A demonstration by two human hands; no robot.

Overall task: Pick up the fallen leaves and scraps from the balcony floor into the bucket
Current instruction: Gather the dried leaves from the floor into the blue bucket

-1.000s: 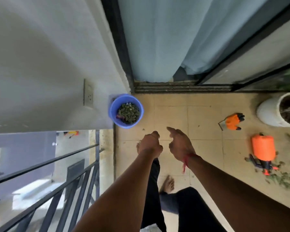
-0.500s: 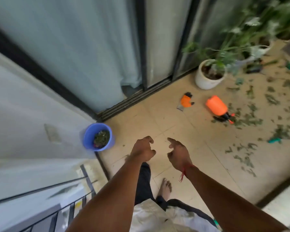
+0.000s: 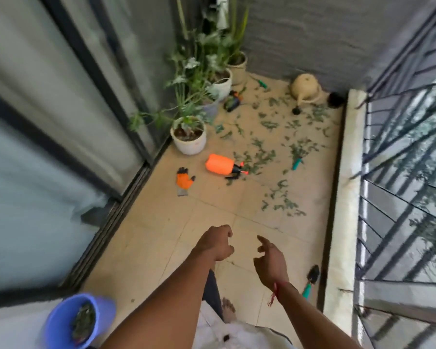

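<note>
Both arms reach forward over the beige tiled floor. The left hand is knuckles-up with its fingers loosely curled, holding nothing. The right hand is also bare: forefinger out, the other fingers loosely bent, and a red thread round the wrist.

The round blue plastic bucket sits at lower left, near the sliding-door track and well behind both hands, with dark green scraps in it. Fallen leaves (small, green, some on twigs) lie scattered over the far half of the floor, well apart from the hands. The nearest patch lies ahead of the right hand.

An orange plastic sprayer with a black-and-red nozzle lies on its side at the edge of the leaves. A knitted orange glove lies flat just beside it.

Round white pots with leafy plants line the glass door. A beige watering can stands in the far corner.

A dark-bladed trowel with a teal handle lies by the concrete kerb, under the dark metal railing.
</note>
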